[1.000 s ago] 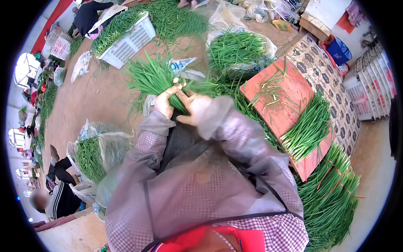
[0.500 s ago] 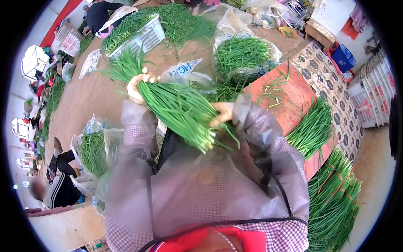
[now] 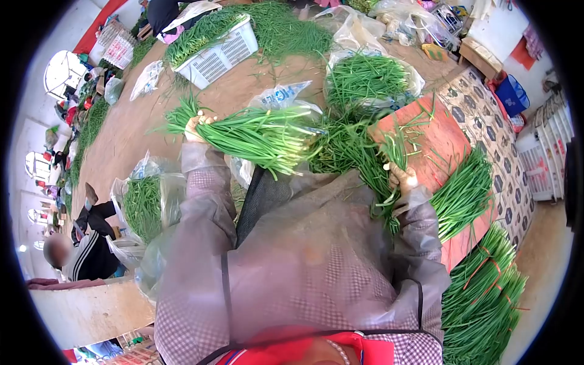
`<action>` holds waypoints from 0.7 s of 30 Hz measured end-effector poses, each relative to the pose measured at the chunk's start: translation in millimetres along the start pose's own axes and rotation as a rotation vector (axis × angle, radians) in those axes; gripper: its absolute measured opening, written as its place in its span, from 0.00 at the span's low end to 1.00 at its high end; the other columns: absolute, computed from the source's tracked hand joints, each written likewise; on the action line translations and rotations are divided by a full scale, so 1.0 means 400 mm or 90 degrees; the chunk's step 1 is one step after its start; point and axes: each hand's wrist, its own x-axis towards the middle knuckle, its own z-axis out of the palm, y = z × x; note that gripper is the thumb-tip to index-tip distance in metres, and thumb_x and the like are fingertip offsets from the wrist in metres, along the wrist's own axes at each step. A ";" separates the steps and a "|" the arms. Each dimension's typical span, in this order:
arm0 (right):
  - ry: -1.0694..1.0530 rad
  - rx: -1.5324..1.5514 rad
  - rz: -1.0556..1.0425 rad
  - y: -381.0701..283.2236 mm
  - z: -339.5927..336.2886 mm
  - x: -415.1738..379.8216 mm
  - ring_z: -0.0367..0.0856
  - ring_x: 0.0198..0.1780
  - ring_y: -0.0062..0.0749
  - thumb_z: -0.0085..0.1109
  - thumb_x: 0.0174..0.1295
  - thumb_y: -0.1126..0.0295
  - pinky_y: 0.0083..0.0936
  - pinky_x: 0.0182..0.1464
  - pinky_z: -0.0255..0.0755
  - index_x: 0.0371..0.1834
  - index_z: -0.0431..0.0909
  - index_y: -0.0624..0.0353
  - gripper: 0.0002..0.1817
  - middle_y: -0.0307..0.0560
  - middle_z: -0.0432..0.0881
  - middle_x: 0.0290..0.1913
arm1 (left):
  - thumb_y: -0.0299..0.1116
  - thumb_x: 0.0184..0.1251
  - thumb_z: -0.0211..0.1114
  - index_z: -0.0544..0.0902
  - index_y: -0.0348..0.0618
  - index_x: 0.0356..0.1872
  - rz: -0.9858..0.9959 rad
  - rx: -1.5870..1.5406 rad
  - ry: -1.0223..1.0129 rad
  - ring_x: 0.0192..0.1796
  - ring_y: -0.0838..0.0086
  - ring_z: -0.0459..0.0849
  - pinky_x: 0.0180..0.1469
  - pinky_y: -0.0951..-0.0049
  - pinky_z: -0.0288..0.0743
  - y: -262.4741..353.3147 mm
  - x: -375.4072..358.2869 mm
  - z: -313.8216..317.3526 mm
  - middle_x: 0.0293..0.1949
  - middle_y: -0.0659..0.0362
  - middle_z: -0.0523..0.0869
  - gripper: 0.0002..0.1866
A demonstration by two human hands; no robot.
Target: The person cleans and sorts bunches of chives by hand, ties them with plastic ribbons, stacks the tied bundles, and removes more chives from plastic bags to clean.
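Note:
My left hand [image 3: 197,126] is wrapped around a thick bunch of garlic chives [image 3: 261,137], its pale stem ends fanned to the right and its leaf tips poking out at the left. At the left edge of an orange-red board [image 3: 447,131], my right hand [image 3: 400,177] is closed on a small wisp of chives [image 3: 395,152]. Loose chives [image 3: 350,146] lie in a heap between the hands, and scraps are scattered over the board. A neat bunch of chives [image 3: 462,194] rests on the board's near end, beyond my right hand.
Tied bundles of chives [image 3: 483,298] are stacked at the lower right. Bags of chives stand ahead [image 3: 371,76] and at the left [image 3: 143,210]. A white crate [image 3: 222,55] holds more. One person [image 3: 91,249] sits at the left; another [image 3: 163,13] is at the back.
My right hand has left the bunch's stem end and moved right to the board, closing on a small wisp. The bunch stays in my left hand, now turned more level.

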 end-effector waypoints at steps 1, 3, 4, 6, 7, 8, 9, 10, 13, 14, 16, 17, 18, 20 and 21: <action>-0.013 -0.045 0.040 -0.015 0.004 -0.003 0.57 0.15 0.16 0.59 0.62 0.68 0.20 0.18 0.52 0.35 0.79 0.60 0.06 0.30 0.63 0.16 | 0.20 0.52 0.51 0.72 0.41 0.33 0.016 -0.002 0.012 0.23 0.69 0.72 0.51 0.56 0.68 -0.004 0.002 -0.002 0.16 0.64 0.69 0.07; -0.095 -0.088 0.021 -0.005 0.112 0.012 0.77 0.31 0.23 0.65 0.57 0.70 0.21 0.35 0.71 0.45 0.79 0.61 0.13 0.38 0.80 0.31 | 0.20 0.53 0.50 0.71 0.41 0.32 0.014 0.014 0.023 0.23 0.69 0.72 0.51 0.56 0.69 -0.015 0.011 -0.006 0.16 0.64 0.69 0.06; -0.171 -0.182 -0.056 0.042 0.142 0.048 0.79 0.46 0.28 0.67 0.54 0.69 0.26 0.52 0.71 0.52 0.76 0.61 0.22 0.43 0.82 0.44 | 0.20 0.53 0.49 0.71 0.41 0.31 0.014 0.028 0.036 0.23 0.69 0.72 0.50 0.56 0.69 -0.017 0.019 -0.019 0.16 0.63 0.69 0.06; -0.258 -0.095 -0.122 0.065 0.302 0.051 0.74 0.53 0.29 0.70 0.52 0.67 0.27 0.55 0.67 0.64 0.64 0.59 0.36 0.43 0.77 0.53 | 0.21 0.54 0.49 0.71 0.41 0.31 0.021 0.031 0.055 0.23 0.68 0.73 0.50 0.56 0.70 -0.048 0.010 0.013 0.16 0.63 0.70 0.05; -0.272 -0.100 -0.127 0.065 0.376 0.055 0.75 0.49 0.29 0.69 0.53 0.68 0.26 0.53 0.68 0.67 0.60 0.57 0.38 0.42 0.78 0.49 | 0.22 0.54 0.49 0.71 0.41 0.31 0.049 0.062 0.106 0.24 0.68 0.73 0.48 0.56 0.71 -0.068 0.002 0.040 0.16 0.63 0.70 0.05; -0.286 -0.035 0.075 0.050 0.421 0.040 0.75 0.46 0.28 0.67 0.55 0.67 0.25 0.48 0.70 0.64 0.65 0.57 0.33 0.42 0.78 0.49 | 0.23 0.54 0.49 0.71 0.41 0.31 0.080 0.093 0.159 0.24 0.67 0.74 0.47 0.55 0.71 -0.073 -0.003 0.053 0.16 0.62 0.70 0.04; -0.239 -0.083 0.094 0.082 0.418 0.062 0.75 0.43 0.26 0.66 0.56 0.66 0.24 0.44 0.70 0.60 0.69 0.56 0.28 0.41 0.79 0.47 | 0.26 0.55 0.50 0.71 0.41 0.32 0.082 0.073 0.162 0.22 0.67 0.74 0.45 0.56 0.73 -0.070 0.002 0.042 0.16 0.62 0.71 0.04; -0.193 -0.132 0.115 0.144 0.409 0.100 0.76 0.41 0.24 0.65 0.57 0.66 0.23 0.40 0.71 0.56 0.74 0.56 0.23 0.41 0.80 0.46 | 0.26 0.55 0.50 0.71 0.41 0.32 0.088 0.076 0.167 0.22 0.67 0.74 0.45 0.56 0.73 -0.051 -0.002 0.027 0.16 0.62 0.71 0.04; -0.435 0.369 0.263 0.234 0.161 0.279 0.69 0.21 0.19 0.62 0.58 0.68 0.17 0.21 0.60 0.45 0.79 0.57 0.12 0.35 0.76 0.26 | 0.28 0.54 0.52 0.73 0.42 0.31 0.066 0.057 0.145 0.22 0.68 0.73 0.45 0.59 0.73 -0.014 -0.026 0.024 0.16 0.63 0.71 0.05; -0.202 0.131 0.110 0.152 0.143 0.227 0.65 0.16 0.17 0.62 0.58 0.68 0.16 0.17 0.55 0.42 0.80 0.57 0.10 0.32 0.72 0.20 | 0.28 0.54 0.52 0.73 0.42 0.31 0.069 0.056 0.151 0.22 0.68 0.73 0.45 0.59 0.73 -0.013 -0.040 0.026 0.16 0.63 0.71 0.05; -0.167 0.061 0.068 0.020 0.217 0.151 0.62 0.13 0.16 0.61 0.58 0.69 0.16 0.15 0.52 0.41 0.80 0.57 0.09 0.31 0.69 0.18 | 0.27 0.53 0.52 0.74 0.43 0.31 0.118 0.138 0.134 0.24 0.68 0.73 0.47 0.61 0.72 -0.019 -0.050 0.041 0.17 0.63 0.71 0.04; -0.127 -0.006 0.024 -0.023 0.259 0.114 0.58 0.11 0.15 0.61 0.59 0.69 0.16 0.13 0.49 0.39 0.80 0.58 0.08 0.29 0.65 0.16 | 0.27 0.53 0.52 0.74 0.43 0.31 0.115 0.138 0.138 0.24 0.68 0.73 0.47 0.61 0.72 -0.024 -0.057 0.057 0.17 0.63 0.71 0.04; -0.193 -0.068 0.030 -0.061 0.299 0.111 0.57 0.12 0.14 0.61 0.58 0.69 0.17 0.14 0.49 0.39 0.80 0.58 0.08 0.28 0.64 0.15 | 0.27 0.53 0.52 0.74 0.43 0.31 0.081 0.064 0.137 0.24 0.68 0.73 0.47 0.61 0.72 -0.028 -0.062 0.080 0.17 0.63 0.71 0.05; -0.277 -0.089 0.051 -0.103 0.384 0.096 0.56 0.12 0.14 0.62 0.57 0.69 0.16 0.14 0.47 0.48 0.78 0.60 0.16 0.28 0.63 0.16 | 0.26 0.54 0.51 0.74 0.43 0.31 0.046 -0.012 0.133 0.25 0.69 0.73 0.48 0.61 0.72 -0.034 -0.058 0.092 0.18 0.63 0.71 0.05; -0.332 -0.124 -0.029 -0.092 0.425 0.118 0.64 0.17 0.14 0.62 0.57 0.68 0.13 0.19 0.56 0.52 0.77 0.59 0.19 0.32 0.70 0.20 | 0.26 0.55 0.52 0.74 0.43 0.34 0.050 0.013 0.085 0.25 0.69 0.73 0.49 0.60 0.71 -0.037 -0.053 0.090 0.19 0.64 0.72 0.05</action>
